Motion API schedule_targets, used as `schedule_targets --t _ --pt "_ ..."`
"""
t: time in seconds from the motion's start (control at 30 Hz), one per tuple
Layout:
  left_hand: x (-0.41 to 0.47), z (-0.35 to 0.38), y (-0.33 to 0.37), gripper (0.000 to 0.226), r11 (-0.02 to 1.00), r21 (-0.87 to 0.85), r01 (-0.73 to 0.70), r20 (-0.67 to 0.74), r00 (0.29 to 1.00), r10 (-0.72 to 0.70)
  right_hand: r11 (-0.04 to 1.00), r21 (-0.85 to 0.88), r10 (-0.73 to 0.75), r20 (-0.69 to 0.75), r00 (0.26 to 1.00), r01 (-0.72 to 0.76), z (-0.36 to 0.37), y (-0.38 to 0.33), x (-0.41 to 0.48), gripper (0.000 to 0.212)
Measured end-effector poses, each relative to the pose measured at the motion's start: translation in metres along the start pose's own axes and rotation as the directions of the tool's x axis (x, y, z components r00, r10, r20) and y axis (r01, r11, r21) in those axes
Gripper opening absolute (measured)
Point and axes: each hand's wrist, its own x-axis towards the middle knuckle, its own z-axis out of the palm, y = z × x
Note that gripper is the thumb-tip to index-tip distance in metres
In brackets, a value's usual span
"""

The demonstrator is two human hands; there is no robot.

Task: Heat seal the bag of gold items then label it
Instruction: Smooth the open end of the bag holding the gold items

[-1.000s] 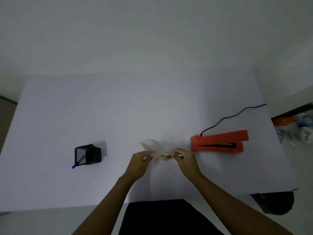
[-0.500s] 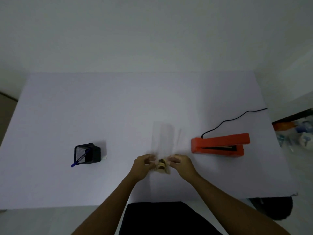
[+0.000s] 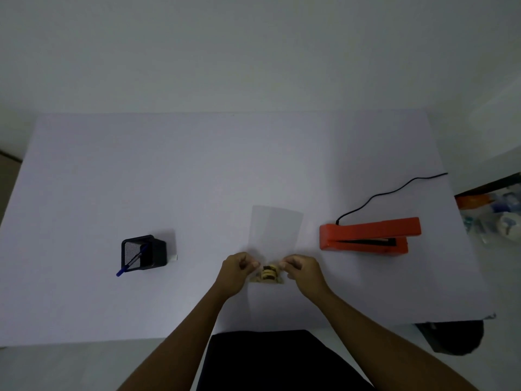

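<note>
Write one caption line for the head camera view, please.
Both hands pinch a clear bag of gold items beside an orange heat sealer.

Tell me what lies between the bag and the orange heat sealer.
Nothing: in the head view, only bare white table separates the clear bag, pinched by the left hand and right hand, from the orange heat sealer.

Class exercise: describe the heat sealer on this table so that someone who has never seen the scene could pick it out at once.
Start at the white table and look to its right side, right of the person's hands and the clear bag. The heat sealer lies there, long and flat, a black cord trailing from its left end. It is the only bright orange thing on the table.
</note>
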Motion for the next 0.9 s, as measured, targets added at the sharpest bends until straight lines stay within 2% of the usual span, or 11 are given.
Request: schedule_targets --t 0.13,0.23,0.33,0.43,0.63,0.9 --pt "-0.001 0.003 0.003 0.012 0.998 -0.049 0.024 -0.003 1.0 -0.024 0.996 0.079 0.039 -0.002 0.999 -0.039 -0.001 -0.005 0.002 0.024" --pt "-0.002 0.008 0.004 0.013 0.97 -0.214 0.111 -0.017 0.993 -0.118 0.976 0.185 0.112 0.014 0.994 -0.113 0.0 -0.008 0.005 0.013" --pt "-0.001 0.01 0.003 0.016 0.944 -0.291 0.155 -0.012 0.986 -0.166 0.942 0.242 0.209 0.116 0.971 -0.231 -0.001 -0.011 0.006 0.007" --pt "-0.001 0.008 0.002 0.016 0.934 -0.312 0.175 0.015 0.984 -0.179 0.94 0.215 0.231 0.177 0.957 -0.267 0.0 -0.013 0.006 0.009" --pt "0.002 0.001 0.004 0.017 0.924 -0.31 0.224 0.075 0.975 -0.211 0.949 0.145 0.263 0.124 0.957 -0.28 -0.003 -0.011 0.011 0.011" --pt "0.004 -0.011 0.008 0.011 0.919 -0.256 0.3 0.141 0.952 -0.272 0.945 0.111 0.291 0.149 0.945 -0.308 -0.01 -0.016 0.015 0.012"
